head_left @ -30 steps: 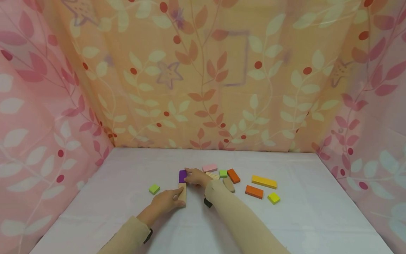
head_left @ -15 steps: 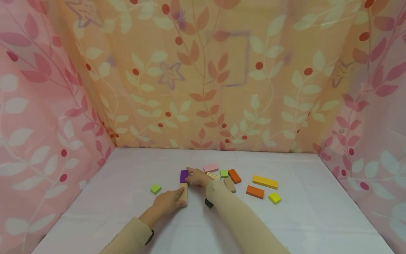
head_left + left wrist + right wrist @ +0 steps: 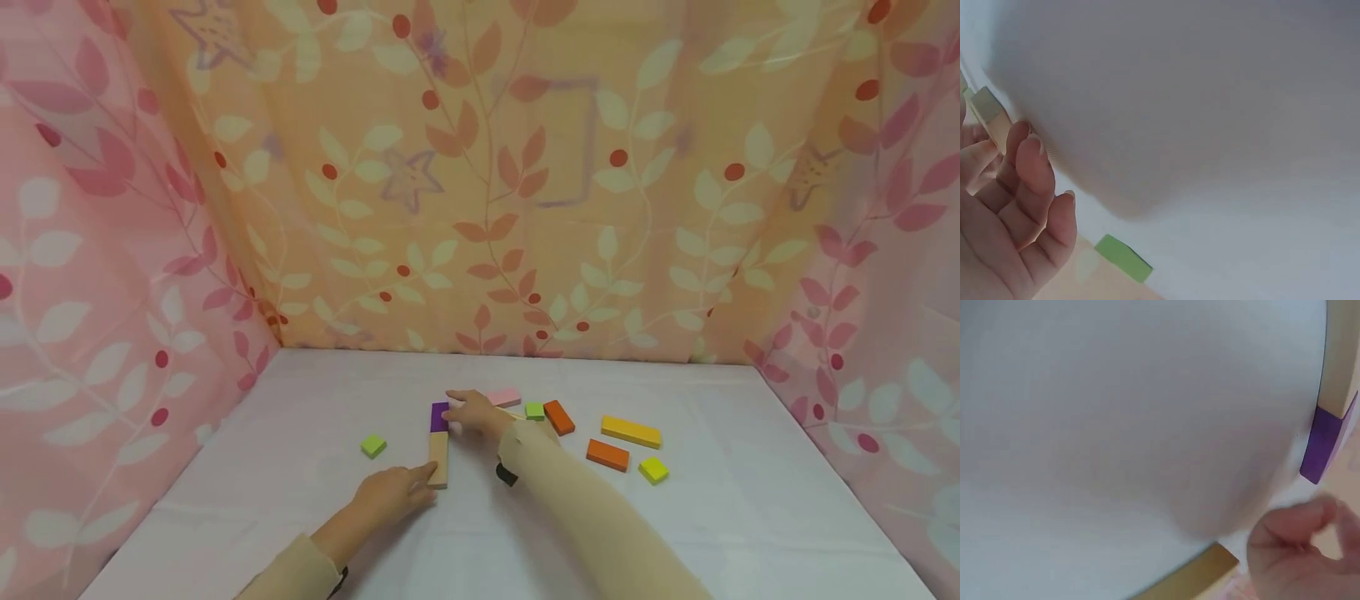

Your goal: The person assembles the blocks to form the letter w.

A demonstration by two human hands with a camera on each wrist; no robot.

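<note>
A purple block (image 3: 439,417) stands end to end with a longer plain wooden block (image 3: 438,460), forming one line on the table. At the wooden block's near left side, my left hand (image 3: 393,493) touches it with an extended finger; the other fingers are loosely bent in the left wrist view. My right hand (image 3: 476,412) is at the purple block's right side, index finger stretched past its far end. In the right wrist view a small gap shows between this hand and the purple block (image 3: 1322,444). To the left lies a light green block (image 3: 373,446).
Right of my right hand lie a pink block (image 3: 504,397), another green block (image 3: 534,411), two orange blocks, one (image 3: 558,417) tilted and one (image 3: 607,455) nearer, a long yellow block (image 3: 631,432) and a small yellow block (image 3: 653,470). Wooden pieces are partly hidden by my right sleeve. Patterned curtains surround the table.
My left hand has drawn back toward me along the wooden block and released its thumb-and-finger hold. The right hand has shifted slightly away from the purple block. The blocks keep their arrangement.
</note>
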